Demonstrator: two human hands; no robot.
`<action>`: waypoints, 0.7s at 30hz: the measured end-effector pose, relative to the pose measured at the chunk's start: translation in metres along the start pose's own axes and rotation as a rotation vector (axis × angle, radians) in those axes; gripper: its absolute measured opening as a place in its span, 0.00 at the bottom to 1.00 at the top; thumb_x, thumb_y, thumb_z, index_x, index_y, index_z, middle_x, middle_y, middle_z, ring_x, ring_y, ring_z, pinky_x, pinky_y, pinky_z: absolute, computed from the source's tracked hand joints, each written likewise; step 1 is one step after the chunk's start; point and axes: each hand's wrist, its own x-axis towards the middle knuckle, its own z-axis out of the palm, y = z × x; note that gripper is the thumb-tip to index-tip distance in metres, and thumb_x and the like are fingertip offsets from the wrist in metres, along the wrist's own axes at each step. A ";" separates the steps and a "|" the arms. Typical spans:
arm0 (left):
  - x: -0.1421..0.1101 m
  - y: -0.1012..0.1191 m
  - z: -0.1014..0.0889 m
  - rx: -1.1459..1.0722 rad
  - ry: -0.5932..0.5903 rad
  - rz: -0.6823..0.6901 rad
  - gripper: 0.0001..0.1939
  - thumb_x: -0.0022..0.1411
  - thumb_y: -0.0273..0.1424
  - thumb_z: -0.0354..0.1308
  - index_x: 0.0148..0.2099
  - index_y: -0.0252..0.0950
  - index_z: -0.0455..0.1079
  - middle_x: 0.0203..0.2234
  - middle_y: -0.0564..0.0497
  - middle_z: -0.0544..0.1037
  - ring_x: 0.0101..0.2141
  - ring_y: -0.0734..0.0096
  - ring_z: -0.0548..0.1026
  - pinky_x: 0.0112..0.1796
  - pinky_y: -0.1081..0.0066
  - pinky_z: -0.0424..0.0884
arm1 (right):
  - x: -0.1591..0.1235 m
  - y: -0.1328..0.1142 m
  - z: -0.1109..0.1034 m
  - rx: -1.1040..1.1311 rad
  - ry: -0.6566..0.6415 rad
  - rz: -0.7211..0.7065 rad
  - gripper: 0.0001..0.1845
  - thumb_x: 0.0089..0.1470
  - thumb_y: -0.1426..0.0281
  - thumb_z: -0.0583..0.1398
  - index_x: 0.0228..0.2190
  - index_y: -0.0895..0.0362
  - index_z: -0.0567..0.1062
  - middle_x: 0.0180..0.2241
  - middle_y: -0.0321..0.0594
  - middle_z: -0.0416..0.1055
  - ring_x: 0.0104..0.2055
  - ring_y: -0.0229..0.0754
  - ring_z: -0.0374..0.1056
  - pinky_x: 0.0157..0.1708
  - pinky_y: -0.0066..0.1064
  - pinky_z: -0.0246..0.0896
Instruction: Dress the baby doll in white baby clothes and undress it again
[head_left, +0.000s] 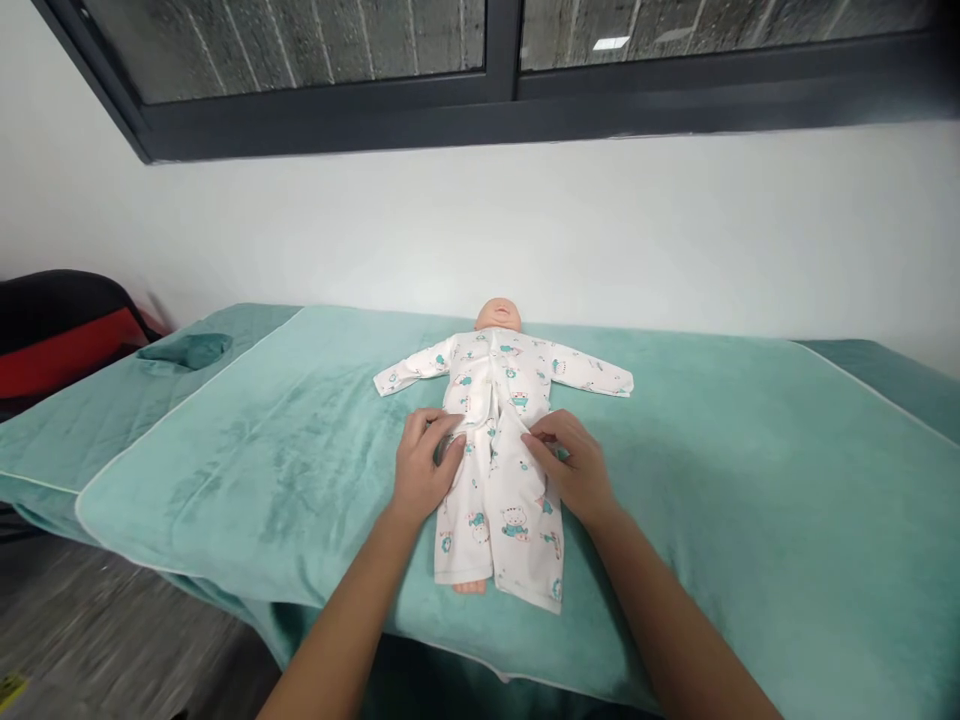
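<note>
A baby doll (499, 314) lies on its back on a green velvety cover, head toward the wall. It wears a white baby outfit (517, 520) printed with small teal and pink animals. The sleeves spread out to both sides, and an opening runs down the front middle. At the waist, my left hand (426, 465) pinches the outfit's left edge between thumb and fingers. My right hand (574, 465) has its thumb and forefinger closed on the cloth at the other side of the waist. One doll foot (470, 587) shows below the left trouser leg; the other is hidden.
The green cover (750, 480) drapes over a bed against a white wall (480, 230). Above runs a dark window frame (322, 120). A red and black chair (60, 340) stands at the left, near a bunched green cloth (187, 350).
</note>
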 end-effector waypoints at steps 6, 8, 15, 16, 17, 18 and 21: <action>0.002 -0.001 -0.001 -0.123 -0.050 -0.082 0.06 0.67 0.32 0.54 0.41 0.38 0.72 0.37 0.48 0.72 0.41 0.68 0.71 0.44 0.65 0.67 | -0.001 0.000 -0.001 0.092 -0.069 0.129 0.09 0.58 0.65 0.59 0.26 0.54 0.70 0.29 0.36 0.67 0.33 0.40 0.63 0.35 0.33 0.58; 0.003 0.000 -0.002 -0.167 -0.057 -0.113 0.07 0.67 0.32 0.53 0.38 0.38 0.71 0.35 0.49 0.72 0.39 0.68 0.71 0.42 0.66 0.67 | -0.002 0.001 0.000 0.110 -0.050 0.253 0.11 0.58 0.62 0.58 0.27 0.54 0.70 0.28 0.34 0.67 0.31 0.39 0.62 0.33 0.32 0.57; 0.006 -0.001 -0.005 -0.282 -0.004 -0.323 0.11 0.67 0.35 0.52 0.33 0.37 0.69 0.30 0.52 0.73 0.34 0.70 0.70 0.38 0.69 0.65 | -0.003 0.012 0.000 -0.186 0.004 0.489 0.14 0.60 0.58 0.54 0.30 0.54 0.72 0.31 0.36 0.73 0.33 0.42 0.66 0.35 0.34 0.56; 0.006 -0.001 -0.006 -0.292 0.006 -0.378 0.12 0.66 0.36 0.52 0.32 0.37 0.69 0.29 0.53 0.72 0.33 0.70 0.70 0.37 0.69 0.65 | -0.003 0.013 0.000 -0.210 -0.034 0.503 0.15 0.60 0.58 0.53 0.30 0.54 0.72 0.30 0.36 0.73 0.33 0.42 0.65 0.34 0.34 0.55; 0.006 -0.001 -0.006 -0.302 0.015 -0.429 0.12 0.66 0.36 0.52 0.32 0.37 0.69 0.28 0.53 0.72 0.32 0.70 0.69 0.37 0.69 0.65 | -0.003 0.014 -0.001 -0.215 -0.058 0.516 0.14 0.59 0.59 0.53 0.30 0.54 0.72 0.30 0.36 0.73 0.32 0.43 0.66 0.34 0.34 0.55; 0.007 -0.001 -0.006 -0.310 0.021 -0.470 0.11 0.66 0.36 0.52 0.32 0.37 0.69 0.27 0.53 0.72 0.31 0.70 0.69 0.36 0.69 0.65 | -0.003 0.014 -0.002 -0.202 -0.068 0.528 0.14 0.59 0.59 0.53 0.30 0.53 0.73 0.29 0.36 0.73 0.32 0.43 0.66 0.34 0.34 0.55; 0.008 -0.002 -0.006 -0.316 0.028 -0.533 0.10 0.64 0.36 0.53 0.33 0.38 0.70 0.28 0.53 0.74 0.32 0.70 0.70 0.37 0.69 0.66 | -0.004 0.014 -0.004 -0.091 -0.062 0.568 0.14 0.57 0.58 0.55 0.31 0.53 0.74 0.30 0.35 0.74 0.34 0.43 0.67 0.35 0.34 0.58</action>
